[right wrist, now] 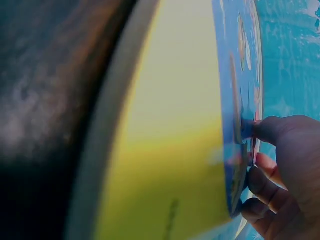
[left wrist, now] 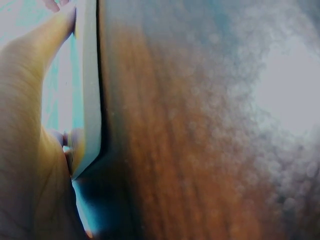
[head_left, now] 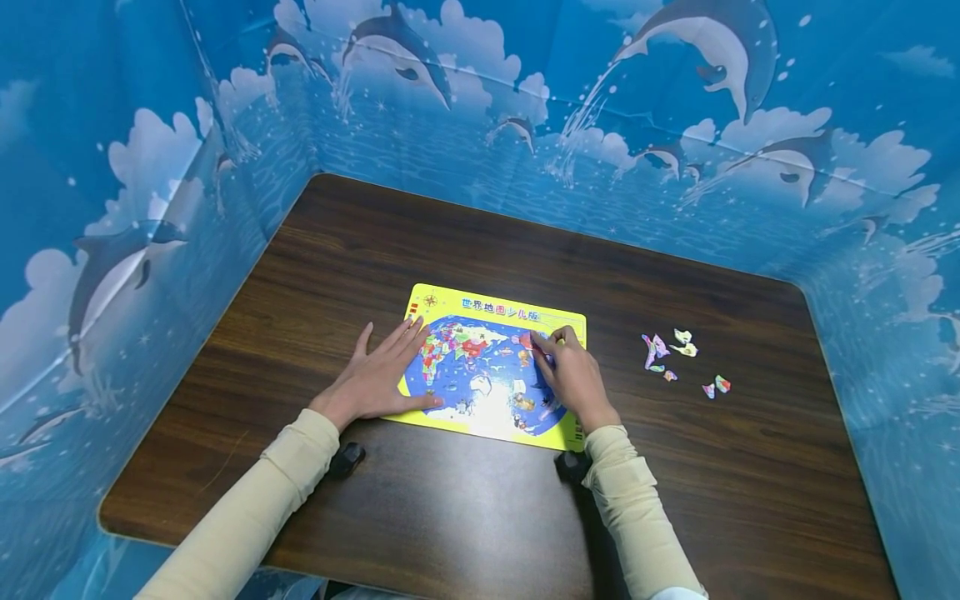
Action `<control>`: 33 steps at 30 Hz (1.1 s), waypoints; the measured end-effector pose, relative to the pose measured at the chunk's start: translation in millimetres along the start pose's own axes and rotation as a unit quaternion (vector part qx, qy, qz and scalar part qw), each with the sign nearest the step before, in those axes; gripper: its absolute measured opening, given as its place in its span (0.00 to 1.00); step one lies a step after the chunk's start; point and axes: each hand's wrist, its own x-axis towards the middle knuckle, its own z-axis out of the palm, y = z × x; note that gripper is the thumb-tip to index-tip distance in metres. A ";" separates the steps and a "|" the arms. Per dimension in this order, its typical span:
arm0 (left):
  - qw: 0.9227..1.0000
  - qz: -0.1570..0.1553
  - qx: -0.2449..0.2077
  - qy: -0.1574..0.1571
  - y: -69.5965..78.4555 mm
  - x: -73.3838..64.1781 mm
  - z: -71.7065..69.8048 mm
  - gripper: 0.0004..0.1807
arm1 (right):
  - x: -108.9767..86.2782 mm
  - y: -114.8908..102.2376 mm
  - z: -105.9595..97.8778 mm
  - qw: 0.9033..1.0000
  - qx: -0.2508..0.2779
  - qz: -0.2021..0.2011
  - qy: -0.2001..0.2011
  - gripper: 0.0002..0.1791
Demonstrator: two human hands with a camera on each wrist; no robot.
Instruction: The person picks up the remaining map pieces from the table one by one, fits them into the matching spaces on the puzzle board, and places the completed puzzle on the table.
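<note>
A yellow-bordered world map puzzle board with a blue map lies on the table. My left hand is spread over the board's left side, fingers straight and thumb along the lower part of the map. In the left wrist view, the board's pale edge shows beside that hand. Over the upper right of the map, my right hand pinches a small reddish puzzle piece between thumb and fingers. Its fingertips are right at the map surface, and the hand covers part of the board's right side.
To the right of the board, several loose puzzle pieces lie scattered on the dark wooden table. A blue curtain printed with dolphins surrounds the table. Black wrist devices sit under both wrists.
</note>
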 end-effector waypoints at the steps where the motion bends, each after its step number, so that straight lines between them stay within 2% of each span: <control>1: 1.000 0.000 0.001 0.000 -0.1 0.0 0.0 0.61 | -0.1 0.3 -0.4 1.000 0.007 0.003 -0.002 0.23; 4: 1.000 0.002 0.003 -0.001 0.1 -0.1 -0.5 0.61 | -0.2 1.6 -2.0 0.998 0.051 0.031 0.000 0.26; 8: 1.000 0.001 0.003 -0.005 0.6 -0.6 -1.6 0.61 | 0.3 2.9 -3.7 0.990 0.115 0.078 0.007 0.26; 11: 1.000 0.000 0.002 -0.005 0.5 -0.7 -1.4 0.61 | 1.3 3.6 -5.2 0.988 0.133 0.084 0.008 0.22; 18: 1.000 0.000 0.003 -0.010 0.8 -0.9 0.2 0.61 | 0.7 10.0 -7.6 0.991 0.119 0.061 0.003 0.19; 24: 1.000 0.000 -0.003 -0.006 1.2 -0.2 0.0 0.61 | -0.1 14.1 -5.3 0.992 0.115 0.046 0.018 0.19; 33: 1.000 0.001 0.000 -0.003 1.0 -0.4 0.8 0.62 | 0.1 6.9 -5.1 0.995 0.089 0.055 0.009 0.24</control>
